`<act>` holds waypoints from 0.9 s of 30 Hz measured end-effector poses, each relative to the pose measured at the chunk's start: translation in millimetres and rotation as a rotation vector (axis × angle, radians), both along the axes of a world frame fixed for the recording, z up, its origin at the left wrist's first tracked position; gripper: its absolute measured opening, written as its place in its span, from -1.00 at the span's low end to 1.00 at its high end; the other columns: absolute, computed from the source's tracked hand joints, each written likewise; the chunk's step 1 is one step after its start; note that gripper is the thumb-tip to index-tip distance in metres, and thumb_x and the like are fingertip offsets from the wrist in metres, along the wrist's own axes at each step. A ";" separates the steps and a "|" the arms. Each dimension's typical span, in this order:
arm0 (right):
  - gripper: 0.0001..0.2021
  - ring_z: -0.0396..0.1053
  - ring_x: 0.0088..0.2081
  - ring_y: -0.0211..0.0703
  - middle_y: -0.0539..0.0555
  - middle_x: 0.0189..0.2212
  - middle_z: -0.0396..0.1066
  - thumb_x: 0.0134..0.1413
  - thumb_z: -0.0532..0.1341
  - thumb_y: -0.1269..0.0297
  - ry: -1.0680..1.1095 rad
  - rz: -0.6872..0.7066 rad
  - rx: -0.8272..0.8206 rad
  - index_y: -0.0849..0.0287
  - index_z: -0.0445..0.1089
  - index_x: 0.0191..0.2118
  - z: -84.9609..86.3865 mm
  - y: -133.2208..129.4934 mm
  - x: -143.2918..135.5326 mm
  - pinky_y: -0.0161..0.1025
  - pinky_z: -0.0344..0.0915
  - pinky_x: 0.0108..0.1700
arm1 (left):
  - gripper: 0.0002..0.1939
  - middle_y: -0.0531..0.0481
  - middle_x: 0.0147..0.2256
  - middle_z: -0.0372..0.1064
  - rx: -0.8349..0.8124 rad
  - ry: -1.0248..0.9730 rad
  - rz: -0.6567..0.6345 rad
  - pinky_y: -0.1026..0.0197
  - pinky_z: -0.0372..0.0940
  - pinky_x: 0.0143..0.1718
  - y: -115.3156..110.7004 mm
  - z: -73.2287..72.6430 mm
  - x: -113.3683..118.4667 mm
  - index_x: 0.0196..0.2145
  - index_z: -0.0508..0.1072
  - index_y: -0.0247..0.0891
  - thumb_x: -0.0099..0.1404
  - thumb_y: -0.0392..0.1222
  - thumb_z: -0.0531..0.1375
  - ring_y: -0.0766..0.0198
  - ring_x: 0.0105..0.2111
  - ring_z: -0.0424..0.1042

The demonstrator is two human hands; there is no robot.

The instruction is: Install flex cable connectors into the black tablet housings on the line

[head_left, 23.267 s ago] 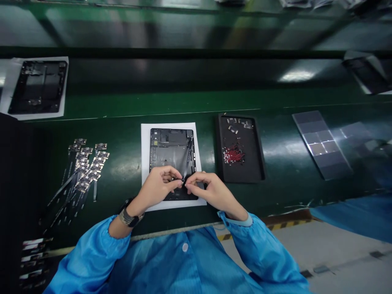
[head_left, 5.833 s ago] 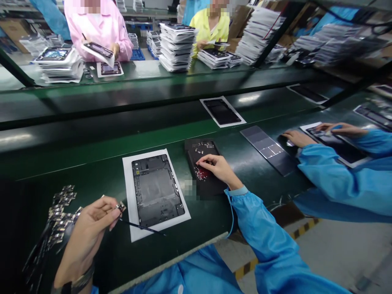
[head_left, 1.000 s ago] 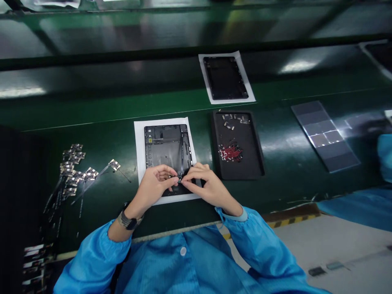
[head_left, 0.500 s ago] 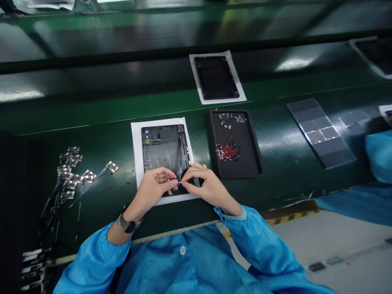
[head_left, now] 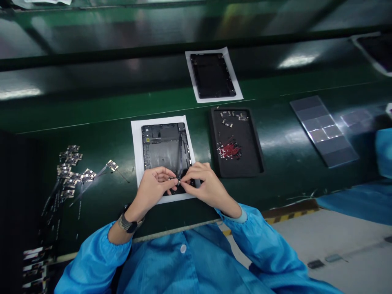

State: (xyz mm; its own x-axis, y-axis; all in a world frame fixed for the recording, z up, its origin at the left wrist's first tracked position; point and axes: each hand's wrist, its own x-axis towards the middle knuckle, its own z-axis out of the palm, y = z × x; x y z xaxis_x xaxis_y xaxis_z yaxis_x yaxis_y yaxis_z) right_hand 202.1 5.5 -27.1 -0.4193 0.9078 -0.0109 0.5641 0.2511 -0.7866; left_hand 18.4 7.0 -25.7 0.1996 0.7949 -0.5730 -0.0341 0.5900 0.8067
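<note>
A black tablet housing (head_left: 162, 153) lies open on a white sheet (head_left: 138, 157) in front of me. Over its lower end, my left hand (head_left: 154, 183) pinches a small circuit board (head_left: 179, 181), mostly covered by the fingers. From the other side my right hand (head_left: 203, 181) is closed, thumb and forefinger pinching the same piece at its right end. A dark flat cable (head_left: 180, 149) runs from near the fingertips up along the housing's right side. Both hands stay low over the housing, fingertips almost meeting.
Several circuit boards with cables (head_left: 70, 173) lie at left. Right of the housing, a black tray (head_left: 241, 167) holds red-wired parts (head_left: 229, 150) and small boards. Behind stands another housing (head_left: 212, 77) on paper. A clear-and-grey panel (head_left: 324, 132) and another person's blue sleeve (head_left: 384, 153) are at right.
My hands keep the same pinch with hardly any movement. The view has shifted slightly, and the other person's sleeve at the right has moved a little outward.
</note>
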 end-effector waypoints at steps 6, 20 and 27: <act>-0.81 0.26 -0.41 -0.17 0.00 -0.55 0.41 0.20 0.19 0.40 -0.156 -0.042 0.255 0.15 0.48 -0.42 -3.5 -9.8 -6.2 -0.08 0.02 -0.20 | -0.84 -0.02 -0.61 0.45 -0.002 0.070 0.066 0.33 0.32 -0.64 -1.7 -2.7 5.0 -0.44 0.45 -0.37 0.00 -0.27 0.34 0.28 -0.60 0.45; -0.89 0.36 -0.33 -0.15 -0.02 -0.47 0.47 0.10 0.26 0.45 0.019 -0.059 -0.001 0.13 0.48 -0.40 1.0 -8.1 -2.5 -0.12 0.05 -0.19 | -0.81 -0.04 -0.56 0.45 0.063 0.091 -0.180 0.33 0.31 -0.57 -5.8 -0.7 -0.6 -0.37 0.49 -0.35 0.14 -0.14 0.27 0.29 -0.55 0.43; -0.86 0.37 -0.38 -0.18 -0.02 -0.49 0.44 0.14 0.22 0.42 -0.032 -0.073 0.113 0.14 0.48 -0.40 -0.7 -10.4 -4.8 -0.11 0.03 -0.22 | -0.83 -0.01 -0.58 0.43 0.077 0.119 -0.194 0.32 0.32 -0.56 -7.1 3.2 1.1 -0.38 0.51 -0.31 0.18 -0.13 0.26 0.26 -0.54 0.45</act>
State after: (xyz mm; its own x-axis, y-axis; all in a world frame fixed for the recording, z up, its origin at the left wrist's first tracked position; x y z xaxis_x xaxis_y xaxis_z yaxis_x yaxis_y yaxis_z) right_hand 197.3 -4.9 -27.8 -0.3535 0.9320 0.0803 0.6087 0.2944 -0.7368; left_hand 19.5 0.0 -22.5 0.2873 0.7906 -0.5408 0.1722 0.5127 0.8411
